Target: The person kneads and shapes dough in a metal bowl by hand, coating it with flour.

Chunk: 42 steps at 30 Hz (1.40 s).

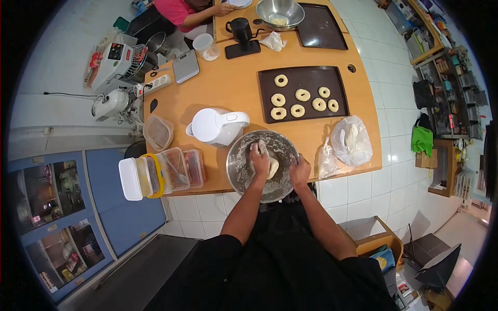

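Observation:
A large metal mixing bowl (pixel 239 181), its inside smeared with flour and dough scraps, stands at the table's near edge in front of me. Inside it lies a pale lump of dough (pixel 272 169). My left hand (pixel 260 160) reaches into the bowl with its fingers closed on the dough, and whitish dough or flour coats them. At the bowl's right side, my right hand (pixel 300 172) grips the rim. Part of the dough is hidden by my left hand.
Behind the bowl, a dark baking tray (pixel 306 75) carries several ring-shaped doughs (pixel 302 95). A white kettle (pixel 218 126) and plastic containers (pixel 176 166) stand left; a plastic bag of dough (pixel 353 142) sits right. Across the table is another person (pixel 181 13).

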Motion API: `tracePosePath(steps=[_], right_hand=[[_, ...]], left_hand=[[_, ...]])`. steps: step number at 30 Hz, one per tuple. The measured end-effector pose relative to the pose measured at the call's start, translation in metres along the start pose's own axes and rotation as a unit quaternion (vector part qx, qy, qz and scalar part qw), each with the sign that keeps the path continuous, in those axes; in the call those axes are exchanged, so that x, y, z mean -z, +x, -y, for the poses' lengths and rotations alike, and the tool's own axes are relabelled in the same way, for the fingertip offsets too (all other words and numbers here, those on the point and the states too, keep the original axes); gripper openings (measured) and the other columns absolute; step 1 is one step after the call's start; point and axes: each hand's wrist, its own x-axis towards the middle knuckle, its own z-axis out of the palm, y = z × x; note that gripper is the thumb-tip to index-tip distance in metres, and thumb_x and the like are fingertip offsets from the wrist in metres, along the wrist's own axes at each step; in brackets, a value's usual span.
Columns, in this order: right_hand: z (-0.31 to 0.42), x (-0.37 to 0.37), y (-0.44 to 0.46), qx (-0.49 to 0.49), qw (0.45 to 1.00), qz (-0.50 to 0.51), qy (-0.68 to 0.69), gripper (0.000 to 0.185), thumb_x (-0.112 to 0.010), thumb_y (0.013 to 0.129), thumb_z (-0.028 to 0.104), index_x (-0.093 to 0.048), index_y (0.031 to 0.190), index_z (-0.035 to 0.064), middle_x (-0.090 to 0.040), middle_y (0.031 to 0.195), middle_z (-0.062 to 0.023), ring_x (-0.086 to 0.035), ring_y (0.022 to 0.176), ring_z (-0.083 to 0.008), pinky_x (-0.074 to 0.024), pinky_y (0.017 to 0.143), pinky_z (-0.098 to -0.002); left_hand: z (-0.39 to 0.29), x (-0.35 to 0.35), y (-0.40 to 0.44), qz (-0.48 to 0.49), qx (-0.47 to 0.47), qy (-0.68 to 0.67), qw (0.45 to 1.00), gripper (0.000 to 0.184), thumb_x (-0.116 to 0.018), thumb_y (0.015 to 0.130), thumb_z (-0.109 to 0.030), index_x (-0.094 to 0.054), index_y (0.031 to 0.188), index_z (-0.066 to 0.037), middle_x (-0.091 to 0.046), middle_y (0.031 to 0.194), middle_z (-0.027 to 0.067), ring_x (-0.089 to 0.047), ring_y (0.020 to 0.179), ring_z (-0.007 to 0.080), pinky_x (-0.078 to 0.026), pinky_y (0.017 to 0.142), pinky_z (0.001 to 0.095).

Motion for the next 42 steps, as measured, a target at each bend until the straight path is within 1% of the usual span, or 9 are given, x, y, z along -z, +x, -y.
tracePosePath(steps=[2,7,10,20,29,32,35,38,42], right_hand=[[-0.004,0.000,-0.002,-0.014,1.000,0.009,-0.010,0.014,-0.060,0.084,0.011,-0.062,0.090,-0.0015,-0.063,0.080,-0.0251,-0.062,0.078,-0.0438,-0.0475,0.068,-0.0489],[-0.008,-0.007,-0.009,-0.006,1.000,-0.004,0.013,0.016,-0.060,0.083,0.012,-0.062,0.092,-0.0016,-0.064,0.082,-0.0255,-0.062,0.079,-0.0443,-0.0479,0.070,-0.0490],[-0.003,-0.006,-0.011,-0.017,1.000,-0.009,-0.007,0.016,-0.059,0.082,0.010,-0.062,0.092,-0.0024,-0.064,0.081,-0.0258,-0.062,0.079,-0.0447,-0.0483,0.071,-0.0483],[0.002,-0.004,-0.013,-0.023,0.999,-0.014,-0.042,0.015,-0.060,0.082,0.012,-0.063,0.093,0.0014,-0.064,0.079,-0.0242,-0.062,0.077,-0.0446,-0.0478,0.069,-0.0504],[0.002,-0.003,-0.002,-0.006,1.000,-0.015,0.005,0.017,-0.059,0.084,0.015,-0.063,0.090,-0.0009,-0.063,0.080,-0.0266,-0.062,0.077,-0.0454,-0.0480,0.069,-0.0501],[0.007,-0.005,-0.003,-0.027,0.999,-0.020,-0.016,0.018,-0.059,0.084,0.015,-0.063,0.091,-0.0004,-0.064,0.080,-0.0258,-0.062,0.077,-0.0445,-0.0482,0.069,-0.0496],[0.006,-0.008,-0.004,-0.012,0.999,-0.023,-0.035,0.018,-0.059,0.084,0.015,-0.063,0.092,-0.0005,-0.064,0.080,-0.0251,-0.062,0.076,-0.0441,-0.0485,0.068,-0.0492],[0.000,-0.014,-0.002,-0.007,1.000,-0.017,-0.018,0.018,-0.060,0.082,0.013,-0.062,0.094,-0.0001,-0.064,0.083,-0.0243,-0.062,0.079,-0.0437,-0.0482,0.071,-0.0497],[0.003,-0.014,-0.003,-0.008,0.999,-0.024,-0.032,0.018,-0.060,0.083,0.015,-0.062,0.092,-0.0013,-0.064,0.079,-0.0260,-0.062,0.075,-0.0443,-0.0487,0.068,-0.0490]], left_hand=[[0.002,-0.003,-0.006,-0.098,-0.093,0.107,0.985,0.026,-0.060,0.086,-0.020,-0.063,0.104,0.000,-0.065,0.091,0.0243,-0.061,0.087,0.0411,-0.047,0.081,0.0470],[0.012,0.010,-0.027,0.112,-0.078,0.284,0.949,0.039,-0.068,0.077,-0.023,-0.064,0.110,-0.004,-0.067,0.087,0.0216,-0.064,0.082,0.0405,-0.049,0.079,0.0483],[0.027,0.017,-0.046,0.160,-0.163,0.293,0.929,0.041,-0.069,0.076,-0.022,-0.062,0.111,-0.003,-0.067,0.089,0.0227,-0.065,0.082,0.0391,-0.049,0.079,0.0475],[0.009,0.030,-0.059,0.208,-0.136,0.335,0.909,0.036,-0.064,0.077,-0.012,-0.057,0.110,-0.002,-0.067,0.085,0.0231,-0.066,0.082,0.0382,-0.052,0.074,0.0471],[-0.021,0.074,-0.061,0.320,-0.082,0.263,0.907,0.040,-0.062,0.078,-0.009,-0.055,0.117,-0.002,-0.061,0.108,0.0258,-0.062,0.095,0.0435,-0.050,0.079,0.0499],[0.000,0.075,-0.062,0.251,-0.156,0.255,0.921,0.040,-0.061,0.080,-0.012,-0.056,0.119,-0.005,-0.054,0.123,0.0239,-0.057,0.108,0.0407,-0.047,0.087,0.0495],[-0.016,0.071,-0.069,0.114,-0.098,0.431,0.890,0.038,-0.057,0.084,-0.018,-0.058,0.120,-0.006,-0.052,0.128,0.0200,-0.051,0.119,0.0358,-0.041,0.097,0.0503],[-0.034,0.089,-0.057,0.255,0.010,0.501,0.827,0.037,-0.052,0.087,-0.021,-0.060,0.119,-0.004,-0.051,0.131,0.0183,-0.049,0.122,0.0334,-0.036,0.101,0.0519],[-0.020,0.093,-0.060,0.292,-0.021,0.488,0.822,0.036,-0.057,0.083,-0.019,-0.062,0.113,-0.001,-0.053,0.125,0.0200,-0.050,0.121,0.0350,-0.043,0.095,0.0535]])
